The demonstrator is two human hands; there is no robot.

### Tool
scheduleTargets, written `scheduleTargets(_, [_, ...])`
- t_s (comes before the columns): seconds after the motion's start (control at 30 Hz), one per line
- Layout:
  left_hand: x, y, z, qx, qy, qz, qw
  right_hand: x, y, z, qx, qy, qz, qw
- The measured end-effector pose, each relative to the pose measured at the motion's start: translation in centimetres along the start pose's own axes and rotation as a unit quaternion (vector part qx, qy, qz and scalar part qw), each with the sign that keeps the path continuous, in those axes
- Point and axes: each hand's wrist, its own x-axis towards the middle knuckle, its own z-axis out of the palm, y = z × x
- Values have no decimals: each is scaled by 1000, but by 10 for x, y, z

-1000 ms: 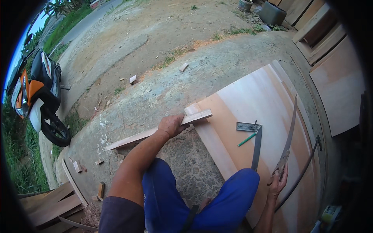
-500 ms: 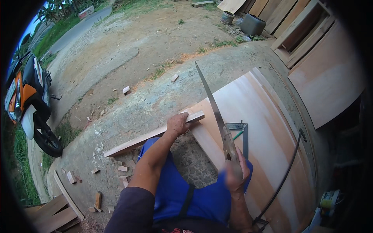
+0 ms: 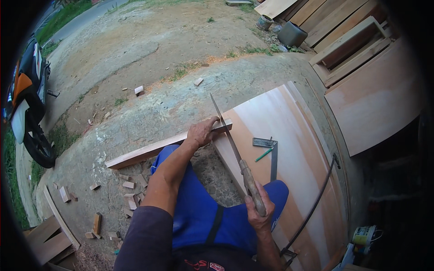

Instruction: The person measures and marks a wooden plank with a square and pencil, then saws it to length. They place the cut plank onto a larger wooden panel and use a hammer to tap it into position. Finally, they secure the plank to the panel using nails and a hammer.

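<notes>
My left hand (image 3: 202,132) is closed around a long wooden strip (image 3: 153,147) close to its right end, which rests at the corner of a plywood sheet (image 3: 289,131). In my right hand (image 3: 261,208) is the wooden handle of a handsaw (image 3: 229,136). The saw blade crosses the strip just right of my left fingers, its tip pointing away from me; whether the teeth touch the wood I cannot tell. A try square (image 3: 274,158) lies on the plywood to the right of the saw, with a green pencil (image 3: 263,154) beside it.
A bar clamp (image 3: 314,205) lies along the right side of the plywood. Several wood offcuts (image 3: 129,184) are scattered on the concrete at left. A motorcycle (image 3: 31,104) stands at far left. Boards and a wooden frame (image 3: 352,49) lean at the far right.
The saw has come down and left, from raised beside the strip to lying across its end. My left hand keeps its grip on the strip. The whole view has shifted slightly.
</notes>
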Motion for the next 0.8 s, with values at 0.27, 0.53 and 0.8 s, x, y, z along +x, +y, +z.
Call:
scheduleTargets(0.27, [7, -3, 12, -1, -20, -6, 1000, 1, 5, -10, 17, -18, 5, 1000])
scheduleTargets(0.53, [5, 3, 4, 13, -20, -16, 1000, 8, 7, -16, 41, -29, 15, 999])
scheduleTargets(0.8, [9, 4, 8, 30, -29, -26, 999, 10, 7, -16, 26, -31, 2, 999])
